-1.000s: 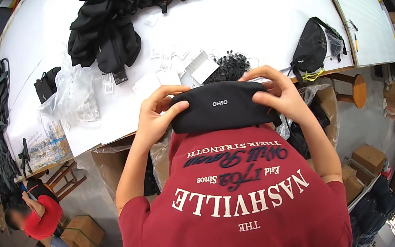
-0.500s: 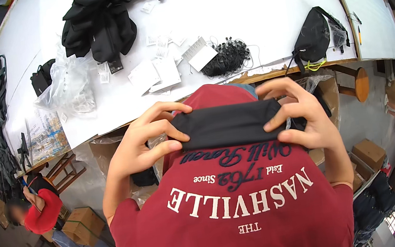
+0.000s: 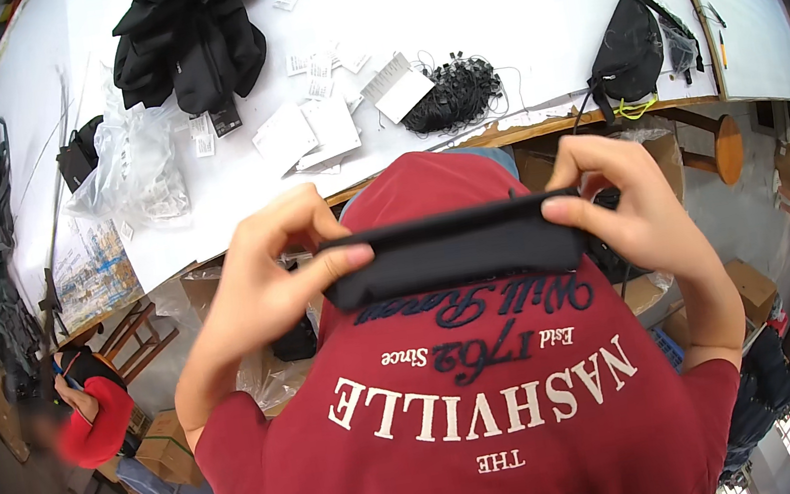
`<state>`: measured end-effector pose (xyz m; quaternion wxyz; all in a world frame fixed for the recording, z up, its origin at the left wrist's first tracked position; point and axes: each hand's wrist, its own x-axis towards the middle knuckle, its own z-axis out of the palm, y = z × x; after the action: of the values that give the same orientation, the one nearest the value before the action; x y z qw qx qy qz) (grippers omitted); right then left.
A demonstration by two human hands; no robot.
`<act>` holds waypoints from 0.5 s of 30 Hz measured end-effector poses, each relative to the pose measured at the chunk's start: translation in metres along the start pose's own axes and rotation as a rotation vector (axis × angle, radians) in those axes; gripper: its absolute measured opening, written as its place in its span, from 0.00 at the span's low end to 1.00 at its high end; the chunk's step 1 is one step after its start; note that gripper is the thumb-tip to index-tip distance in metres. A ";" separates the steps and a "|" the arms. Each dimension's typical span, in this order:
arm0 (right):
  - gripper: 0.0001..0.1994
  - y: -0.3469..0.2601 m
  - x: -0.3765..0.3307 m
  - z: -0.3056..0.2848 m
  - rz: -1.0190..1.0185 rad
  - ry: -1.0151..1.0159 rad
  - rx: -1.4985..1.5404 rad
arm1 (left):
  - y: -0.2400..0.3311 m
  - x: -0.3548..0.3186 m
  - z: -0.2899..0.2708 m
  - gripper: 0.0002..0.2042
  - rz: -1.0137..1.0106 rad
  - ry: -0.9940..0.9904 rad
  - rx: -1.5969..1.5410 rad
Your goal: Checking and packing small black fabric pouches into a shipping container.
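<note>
A black fabric piece (image 3: 457, 256), folded long and flat like a small pouch, is stretched level in front of my chest. My left hand (image 3: 287, 252) pinches its left end, thumb on the near face and fingers curled behind. At the opposite end my right hand (image 3: 622, 198) grips the upper corner the same way. Its top edge is pulled straight between the two hands, while the lower part hangs against my red shirt. Beyond the hands, on the white table, lie a tangle of black strings (image 3: 457, 95) and white cards (image 3: 330, 127).
The white table (image 3: 503, 9) spans the front, its worn wooden edge near me. It bears a heap of black bags (image 3: 202, 57), a clear plastic bag (image 3: 139, 167) and a black waist bag (image 3: 625, 53). A stool (image 3: 727, 150) stands right; a person in red (image 3: 101, 415) is at left.
Both hands have shifted their grip to the piece's upper corners, with thumbs now over the top edge. The piece has tipped, and its lower part hangs looser.
</note>
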<state>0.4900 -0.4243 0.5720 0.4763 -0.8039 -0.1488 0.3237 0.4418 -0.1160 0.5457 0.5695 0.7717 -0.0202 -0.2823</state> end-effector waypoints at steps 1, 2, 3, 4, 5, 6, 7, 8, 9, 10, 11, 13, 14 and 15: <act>0.10 0.011 0.006 0.000 0.022 -0.016 -0.001 | -0.003 0.004 -0.003 0.11 -0.117 0.015 -0.190; 0.10 0.026 0.020 -0.002 0.050 -0.075 0.130 | -0.005 0.017 -0.009 0.11 -0.184 -0.019 -0.248; 0.10 0.041 0.037 -0.003 0.072 -0.135 0.256 | -0.018 0.033 -0.016 0.10 -0.186 -0.061 -0.283; 0.10 0.059 0.052 0.004 0.104 -0.161 0.355 | -0.031 0.050 -0.021 0.09 -0.178 -0.118 -0.353; 0.09 0.070 0.064 0.010 0.134 -0.190 0.455 | -0.044 0.062 -0.023 0.09 -0.172 -0.173 -0.422; 0.09 0.069 0.068 0.014 0.201 -0.238 0.534 | -0.059 0.067 -0.025 0.07 -0.210 -0.234 -0.550; 0.09 0.067 0.069 0.016 0.267 -0.210 0.539 | -0.077 0.068 -0.024 0.06 -0.254 -0.293 -0.680; 0.10 0.062 0.067 0.019 0.279 -0.144 0.623 | -0.097 0.069 -0.021 0.06 -0.275 -0.312 -0.766; 0.12 0.059 0.066 0.020 0.294 -0.074 0.708 | -0.106 0.069 -0.014 0.06 -0.277 -0.320 -0.763; 0.12 0.058 0.067 0.019 0.292 -0.069 0.712 | -0.110 0.070 -0.006 0.06 -0.289 -0.234 -0.827; 0.14 0.058 0.069 0.018 0.265 -0.105 0.683 | -0.115 0.071 -0.001 0.07 -0.302 -0.148 -0.890; 0.15 0.060 0.071 0.021 0.246 -0.127 0.661 | -0.119 0.072 0.003 0.09 -0.276 -0.159 -0.876; 0.16 0.063 0.075 0.025 0.196 -0.135 0.557 | -0.119 0.072 0.003 0.12 -0.268 -0.081 -0.899; 0.16 0.064 0.080 0.026 0.146 -0.139 0.451 | -0.115 0.075 0.002 0.15 -0.257 -0.005 -0.919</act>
<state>0.5278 -0.3952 0.4775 0.6077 -0.6616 -0.0469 0.4368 0.4707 -0.1045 0.4119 0.8121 0.4355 0.2009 -0.3322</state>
